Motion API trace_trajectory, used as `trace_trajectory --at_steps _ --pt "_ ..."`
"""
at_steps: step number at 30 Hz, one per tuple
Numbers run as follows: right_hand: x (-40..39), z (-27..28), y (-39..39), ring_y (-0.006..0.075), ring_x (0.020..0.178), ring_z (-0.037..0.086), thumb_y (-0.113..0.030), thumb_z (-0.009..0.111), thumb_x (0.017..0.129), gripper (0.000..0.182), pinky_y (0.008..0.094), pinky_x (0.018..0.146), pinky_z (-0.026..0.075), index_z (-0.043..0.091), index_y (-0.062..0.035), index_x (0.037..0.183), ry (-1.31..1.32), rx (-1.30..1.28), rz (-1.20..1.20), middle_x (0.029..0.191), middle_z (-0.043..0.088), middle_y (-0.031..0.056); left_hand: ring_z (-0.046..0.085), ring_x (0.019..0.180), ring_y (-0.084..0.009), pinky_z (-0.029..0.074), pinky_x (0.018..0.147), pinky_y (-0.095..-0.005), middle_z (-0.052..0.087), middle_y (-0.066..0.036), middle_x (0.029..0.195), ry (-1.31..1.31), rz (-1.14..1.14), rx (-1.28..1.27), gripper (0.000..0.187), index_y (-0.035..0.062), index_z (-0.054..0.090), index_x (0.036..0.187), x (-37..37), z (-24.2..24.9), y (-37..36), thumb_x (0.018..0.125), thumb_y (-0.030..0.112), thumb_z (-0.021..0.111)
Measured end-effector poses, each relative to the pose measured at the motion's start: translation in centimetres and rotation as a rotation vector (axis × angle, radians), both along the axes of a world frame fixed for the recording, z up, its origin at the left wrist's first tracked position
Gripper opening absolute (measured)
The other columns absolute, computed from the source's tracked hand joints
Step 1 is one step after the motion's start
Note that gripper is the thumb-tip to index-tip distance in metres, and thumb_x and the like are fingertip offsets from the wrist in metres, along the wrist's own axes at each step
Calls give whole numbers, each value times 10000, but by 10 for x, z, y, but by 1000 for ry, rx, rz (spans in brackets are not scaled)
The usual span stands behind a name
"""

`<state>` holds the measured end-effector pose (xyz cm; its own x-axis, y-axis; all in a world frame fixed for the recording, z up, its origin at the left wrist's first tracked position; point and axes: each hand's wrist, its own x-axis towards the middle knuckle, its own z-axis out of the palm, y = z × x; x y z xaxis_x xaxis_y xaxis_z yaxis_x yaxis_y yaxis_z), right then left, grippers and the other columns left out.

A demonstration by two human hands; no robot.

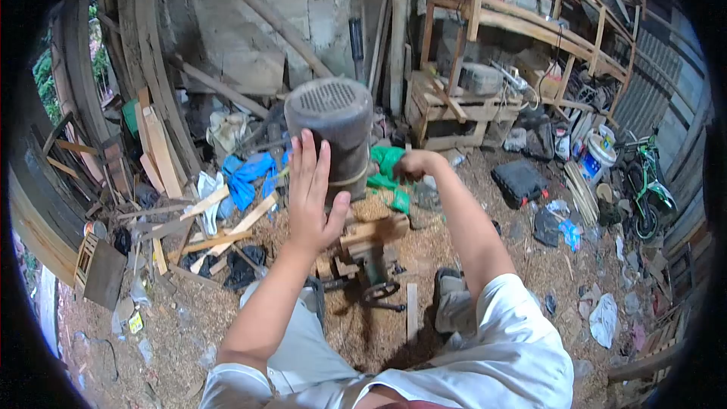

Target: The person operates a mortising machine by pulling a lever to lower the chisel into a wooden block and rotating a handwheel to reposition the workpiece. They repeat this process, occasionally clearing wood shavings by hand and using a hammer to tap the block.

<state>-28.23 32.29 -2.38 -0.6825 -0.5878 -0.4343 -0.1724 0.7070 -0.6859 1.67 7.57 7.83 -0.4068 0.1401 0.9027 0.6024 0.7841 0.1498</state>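
A dark cylindrical machine housing (333, 132) with a perforated round top stands upright in front of me. My left hand (310, 201) lies against its near side, the fingers stretched out and pointing up. To the right of the housing is my right hand (413, 167), bent down at the wrist near a green plastic bag (388, 160); its fingers are dark and partly hidden. Below the housing, a wooden block (375, 232) and a metal part with a handwheel (381, 291) sit between my legs.
Wood scraps (219, 238) and a blue bag (246, 179) lie at the left. At the back right stands a wooden workbench (454, 125). A black case (519, 184), a white bucket (598, 153) and a green bicycle (647, 193) are at the right. Sawdust and litter cover the floor.
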Motion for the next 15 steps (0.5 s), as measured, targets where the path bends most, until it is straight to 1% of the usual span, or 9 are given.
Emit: trace_trajectory --at_steps 2,3,4,5,7,10,11,13,15 --pt "-17 58 -32 154 574 587 -327 540 1033 340 320 480 435 735 -77 908 231 -367 -228 768 708 47 141 1584 -488 133 1273 -549 186 -252 1719 -32 8 3 682 20 333 1624 1 2 0 1033 323 488" --pt "-33 74 -55 150 551 558 -391 515 1056 390 313 459 404 693 -78 907 179 -720 -356 729 665 26 141 1584 -488 133 1273 -549 186 -252 1719 0 12 -8 682 20 333 1624 3 3 0 1033 323 488" --pt "-33 110 -69 167 683 619 -421 590 1036 447 340 610 493 694 -8 903 327 -823 -421 764 672 69 143 1583 -488 134 1272 -550 188 -254 1718 -16 19 -8 683 19 335 1623 3 4 -1 1030 320 491" --pt "-26 138 -80 149 709 604 -476 592 1043 472 318 658 489 683 -18 970 292 -1040 -430 774 650 47 146 1583 -488 136 1272 -552 189 -256 1717 -36 25 -8 684 18 337 1621 4 4 -1 1027 318 493" --pt "-49 182 -113 116 650 549 -538 498 1069 486 279 560 427 637 -82 978 315 -1241 -441 768 601 -20 161 1579 -489 140 1271 -555 204 -262 1711 3 29 -16 689 12 346 1616 2 4 -3 1018 317 501" --pt "-51 233 -148 121 621 540 -563 470 1074 515 294 539 422 615 -82 960 610 -1216 -536 735 568 -20 206 1569 -485 156 1267 -567 257 -266 1693 14 50 -16 683 2 377 1598 -4 9 -4 1007 316 517" --pt "-45 239 -150 121 621 540 -563 470 1074 515 294 539 422 615 -82 960 609 -1221 -534 735 568 -20 206 1569 -485 156 1267 -567 257 -266 1693 16 52 -20 683 2 377 1598 -5 13 -5 1007 316 517" --pt "-23 256 -152 139 573 524 -568 451 1078 530 310 517 418 609 -84 934 215 -1343 -342 712 549 -9 248 1565 -459 170 1264 -567 310 -246 1678 62 71 -50 661 3 401 1584 -7 27 -6 1007 303 518" --pt "15 261 -147 157 516 496 -560 452 1079 525 320 496 412 578 -90 882 261 -1316 -383 674 522 7 275 1558 -446 176 1264 -563 354 -236 1659 59 51 -59 639 3 420 1572 -5 41 -6 1010 294 513"
